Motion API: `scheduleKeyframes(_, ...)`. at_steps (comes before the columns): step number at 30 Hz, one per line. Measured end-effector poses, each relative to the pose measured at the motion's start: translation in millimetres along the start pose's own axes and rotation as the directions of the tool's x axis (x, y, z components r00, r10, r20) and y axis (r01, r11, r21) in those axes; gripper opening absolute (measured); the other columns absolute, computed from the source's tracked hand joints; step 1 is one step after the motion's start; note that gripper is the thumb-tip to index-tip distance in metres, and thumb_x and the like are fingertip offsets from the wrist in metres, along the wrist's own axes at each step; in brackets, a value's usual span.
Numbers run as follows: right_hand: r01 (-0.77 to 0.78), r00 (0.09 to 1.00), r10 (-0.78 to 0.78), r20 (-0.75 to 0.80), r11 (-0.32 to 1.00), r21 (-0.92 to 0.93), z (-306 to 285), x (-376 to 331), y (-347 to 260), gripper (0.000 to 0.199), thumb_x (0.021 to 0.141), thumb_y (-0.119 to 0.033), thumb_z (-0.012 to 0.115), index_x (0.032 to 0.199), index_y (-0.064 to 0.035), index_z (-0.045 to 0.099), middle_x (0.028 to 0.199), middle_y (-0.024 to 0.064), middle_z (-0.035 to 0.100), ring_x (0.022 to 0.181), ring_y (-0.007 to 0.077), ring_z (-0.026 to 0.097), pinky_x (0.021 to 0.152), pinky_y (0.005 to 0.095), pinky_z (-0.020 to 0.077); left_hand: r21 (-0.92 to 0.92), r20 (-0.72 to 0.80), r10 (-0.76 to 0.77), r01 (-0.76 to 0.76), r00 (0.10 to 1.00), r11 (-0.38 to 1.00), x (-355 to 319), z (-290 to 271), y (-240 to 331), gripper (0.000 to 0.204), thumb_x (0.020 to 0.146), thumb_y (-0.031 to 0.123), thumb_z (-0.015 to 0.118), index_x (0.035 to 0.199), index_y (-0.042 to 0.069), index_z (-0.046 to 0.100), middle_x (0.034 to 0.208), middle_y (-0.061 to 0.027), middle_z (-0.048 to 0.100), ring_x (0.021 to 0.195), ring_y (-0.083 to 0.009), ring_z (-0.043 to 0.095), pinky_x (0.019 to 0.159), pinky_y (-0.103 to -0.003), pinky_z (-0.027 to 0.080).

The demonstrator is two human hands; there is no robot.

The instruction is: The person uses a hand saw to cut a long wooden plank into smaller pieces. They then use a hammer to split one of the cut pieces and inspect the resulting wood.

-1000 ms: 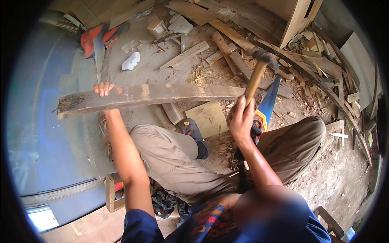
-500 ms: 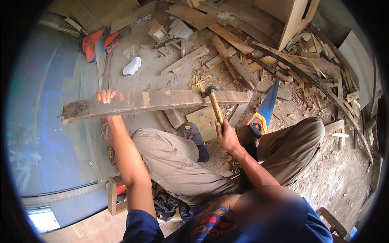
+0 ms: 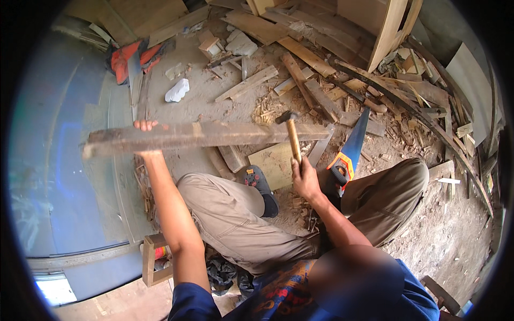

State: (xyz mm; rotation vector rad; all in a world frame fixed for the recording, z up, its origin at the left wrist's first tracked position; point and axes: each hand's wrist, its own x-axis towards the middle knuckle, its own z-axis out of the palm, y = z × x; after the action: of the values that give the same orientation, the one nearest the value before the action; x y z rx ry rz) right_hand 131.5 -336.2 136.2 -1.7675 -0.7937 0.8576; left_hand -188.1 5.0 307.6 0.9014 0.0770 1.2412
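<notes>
A long, worn wooden plank point(image 3: 214, 135) lies crosswise before my knees, its left end blurred by motion. My left hand point(image 3: 146, 127) is wrapped round it left of the middle, fingers over the far edge. With my right hand point(image 3: 305, 178) I grip a hammer point(image 3: 294, 140) by its wooden handle. The dark hammer head overlaps the plank's right part in the picture; whether they touch I cannot tell. A handsaw point(image 3: 350, 152) with a blue blade and orange-black handle stands tilted against my right leg, beside the right hand.
Wood scraps and shavings point(image 3: 267, 109) litter the floor beyond the plank. Long curved strips point(image 3: 407, 99) lie at the right. A white crumpled lump point(image 3: 177, 90) sits beyond my left hand. At the left is a large blue-grey panel point(image 3: 69, 160); a small wooden box frame point(image 3: 155, 259) stands by my left elbow.
The plank has tilted slightly, its right part lower in the picture, and its left end now blurs. My hammer has shifted a little to the right and its handle is more upright.
</notes>
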Motion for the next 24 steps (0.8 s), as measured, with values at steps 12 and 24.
scheduleKeyframes(12,0.026,0.997,-0.027,-0.076,1.000,-0.015,-18.1,9.0,-12.8,0.030,0.102,-0.029,0.049,0.100,0.0015,0.048,0.070,0.0249,0.058,0.067,0.0425,0.060,0.061,0.0480,0.0450,0.470,-0.774,0.233,0.288,0.588,0.834,1.4,61.9,-3.7,0.109,0.077,0.089,0.038,0.156,0.017,0.014,0.160,-0.0170,0.010,0.149,-0.0346,0.008,0.117,-0.059,0.011)
scheduleKeyframes(24,-0.007,0.975,0.004,-0.222,1.000,-0.011,-16.0,46.6,45.4,0.028,0.098,-0.024,0.057,0.105,0.0032,0.056,0.079,0.0264,0.064,0.074,0.0404,0.067,0.065,0.0464,0.0486,0.312,-0.891,0.130,0.380,0.435,0.871,-30.1,7.1,18.7,0.108,0.079,0.079,0.051,0.153,0.008,0.017,0.154,-0.0189,0.020,0.143,-0.0378,0.021,0.112,-0.060,0.024)
